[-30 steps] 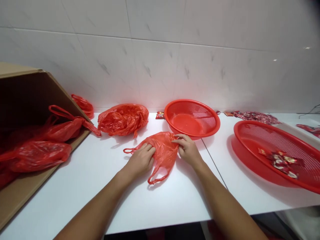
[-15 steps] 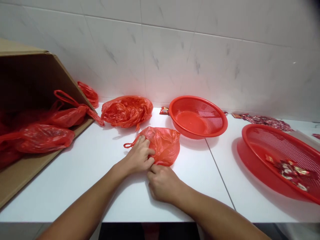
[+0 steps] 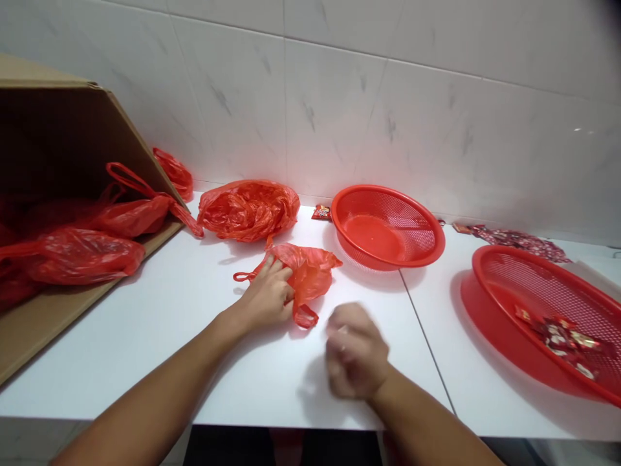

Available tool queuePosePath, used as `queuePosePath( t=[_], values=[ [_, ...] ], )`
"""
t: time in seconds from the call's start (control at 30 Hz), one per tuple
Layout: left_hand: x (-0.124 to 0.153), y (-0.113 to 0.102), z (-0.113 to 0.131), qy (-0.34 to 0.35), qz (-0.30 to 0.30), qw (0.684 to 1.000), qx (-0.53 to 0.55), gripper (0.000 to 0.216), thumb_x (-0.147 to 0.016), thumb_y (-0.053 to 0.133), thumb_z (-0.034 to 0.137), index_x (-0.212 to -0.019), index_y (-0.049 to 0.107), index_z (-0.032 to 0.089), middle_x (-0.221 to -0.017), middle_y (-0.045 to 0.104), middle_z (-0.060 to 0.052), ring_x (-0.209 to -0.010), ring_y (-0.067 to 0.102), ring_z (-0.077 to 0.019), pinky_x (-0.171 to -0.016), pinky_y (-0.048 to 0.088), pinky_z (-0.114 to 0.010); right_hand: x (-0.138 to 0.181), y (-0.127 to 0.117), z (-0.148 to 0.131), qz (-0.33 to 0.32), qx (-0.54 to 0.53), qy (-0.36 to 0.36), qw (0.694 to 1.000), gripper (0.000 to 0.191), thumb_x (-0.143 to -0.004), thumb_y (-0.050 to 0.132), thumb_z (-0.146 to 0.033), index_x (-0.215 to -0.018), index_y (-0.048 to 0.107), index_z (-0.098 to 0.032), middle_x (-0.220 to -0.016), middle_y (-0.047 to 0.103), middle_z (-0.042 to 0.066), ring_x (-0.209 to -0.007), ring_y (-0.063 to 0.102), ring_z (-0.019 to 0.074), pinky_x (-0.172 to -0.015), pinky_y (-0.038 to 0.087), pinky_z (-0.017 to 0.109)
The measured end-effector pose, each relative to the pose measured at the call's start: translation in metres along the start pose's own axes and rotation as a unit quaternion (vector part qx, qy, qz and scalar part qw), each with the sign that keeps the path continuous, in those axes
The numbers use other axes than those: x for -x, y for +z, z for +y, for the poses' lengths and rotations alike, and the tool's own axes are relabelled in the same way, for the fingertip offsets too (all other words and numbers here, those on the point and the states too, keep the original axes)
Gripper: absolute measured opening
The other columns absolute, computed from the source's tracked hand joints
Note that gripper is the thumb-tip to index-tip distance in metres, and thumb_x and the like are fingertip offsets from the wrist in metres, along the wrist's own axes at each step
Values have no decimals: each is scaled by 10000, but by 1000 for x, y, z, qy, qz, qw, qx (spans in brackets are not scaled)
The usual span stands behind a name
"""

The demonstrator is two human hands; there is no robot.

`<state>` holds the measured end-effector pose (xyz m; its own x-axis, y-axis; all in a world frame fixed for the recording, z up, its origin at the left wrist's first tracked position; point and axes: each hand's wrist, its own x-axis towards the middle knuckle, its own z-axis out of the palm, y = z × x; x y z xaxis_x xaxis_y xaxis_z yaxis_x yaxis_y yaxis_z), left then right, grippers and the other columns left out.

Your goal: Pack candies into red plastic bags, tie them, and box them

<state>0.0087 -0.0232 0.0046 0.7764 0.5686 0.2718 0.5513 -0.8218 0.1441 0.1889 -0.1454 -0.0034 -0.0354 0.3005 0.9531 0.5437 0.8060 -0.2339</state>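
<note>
The left hand [image 3: 269,291] lay on the near red bag [image 3: 313,275]; firm pressing probably helped. The right hand [image 3: 356,353] curled, apart, right; I couldn't tell either grip.

Two red perforated baskets: the middle basket [image 3: 371,236] and a second basket [image 3: 504,336] to its right. Left of the middle basket: one cardboard box [image 3: 63,142], at least five red plastic bags [image 3: 250,210], one small packet [image 3: 321,212]. Right of it, overlapping wrappers [image 3: 557,340], uncountable. In front, one left hand [image 3: 266,291], one right hand [image 3: 356,353].
</note>
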Motion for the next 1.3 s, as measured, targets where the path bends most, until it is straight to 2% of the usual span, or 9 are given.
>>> queuePosePath(
  t=[0.1, 0.23, 0.5, 0.67, 0.8, 1.0, 1.07, 1.2, 1.3],
  values=[
    [1, 3, 6, 24, -24, 999, -6, 324, -828, 659, 182, -509, 598, 197, -767, 546, -71, -923, 491, -275, -1144, 348, -590, 6, 21, -19, -160, -35, -30, 986, 271, -885, 525, -147, -1128, 636, -192, -1045, 630, 110, -912, 644, 219, -781, 618, 370],
    [1, 2, 11, 54, -52, 997, -6, 204, -865, 658, 217, -666, 700, 211, -874, 605, -92, -992, 524, -311, -1140, 356, -607, 12, 41, -15, -229, 70, 129, 962, 151, -965, 511, -251, -972, 631, -160, -956, 623, 139, -916, 573, 276, -821, 571, 456],
    [4, 3, 16, 78, -70, 994, 33, 152, -744, 689, 135, -616, 735, 203, -1509, 621, -69, -1516, 356, -443, -1261, 279, -660, 0, -1, 52, -373, 302, 380, 791, 440, -1059, 505, -437, -864, 761, -138, -1063, 727, 223, -1065, 631, 344, -1020, 467, 580],
    [-3, 21, 5, -13, -38, 999, 20, 458, -1049, 487, 368, -811, 823, 168, -1435, 680, -131, -1493, 435, -389, -1275, 292, -633, -18, -31, 63, -379, 234, 395, 803, 378, -881, 689, -201, -527, 556, -202, -822, 738, 117, -965, 699, 269, -896, 516, 373],
    [-8, 25, 0, -32, -8, 999, -29, 397, -997, 529, 322, -735, 782, 162, -1211, 750, -161, -1312, 565, -383, -1255, 317, -624, -25, -52, 50, -358, 138, 393, 835, 301, -736, 724, -124, -590, 480, -220, -801, 696, 32, -859, 676, 214, -730, 505, 292],
    [-7, 27, 18, 36, -30, 999, 1, 320, -811, 712, 356, -1073, 724, 173, -1171, 700, -157, -1207, 586, -400, -1223, 302, -672, -20, -48, -25, -205, 228, 240, 921, 136, -882, 549, -107, -935, 653, -178, -1064, 668, 146, -1012, 605, 257, -922, 549, 389],
    [-6, 33, 28, 57, -41, 997, 19, 441, -850, 644, 287, -1276, 662, 174, -1287, 674, -158, -1292, 564, -391, -1249, 265, -658, -13, -31, -53, -251, 172, 195, 932, 124, -914, 539, -154, -934, 662, -160, -998, 671, 146, -967, 607, 253, -908, 569, 378],
    [-3, 40, 42, 89, -80, 992, 33, 596, -865, 632, 256, -1450, 571, 153, -1466, 613, -192, -1427, 497, -414, -1275, 222, -674, 5, -7, -60, -426, 243, 281, 825, 241, -846, 632, -142, -1061, 717, -73, -978, 703, 195, -970, 655, 316, -902, 581, 483],
    [-2, 36, 46, 102, -108, 988, 36, 797, -807, 751, 431, -1524, 536, 157, -1550, 553, -225, -1483, 453, -456, -1259, 285, -680, 12, -26, -24, -439, 324, 431, 719, 400, -913, 661, -245, -1260, 691, -50, -1268, 663, 303, -1174, 647, 419, -950, 554, 615]
  ],
)
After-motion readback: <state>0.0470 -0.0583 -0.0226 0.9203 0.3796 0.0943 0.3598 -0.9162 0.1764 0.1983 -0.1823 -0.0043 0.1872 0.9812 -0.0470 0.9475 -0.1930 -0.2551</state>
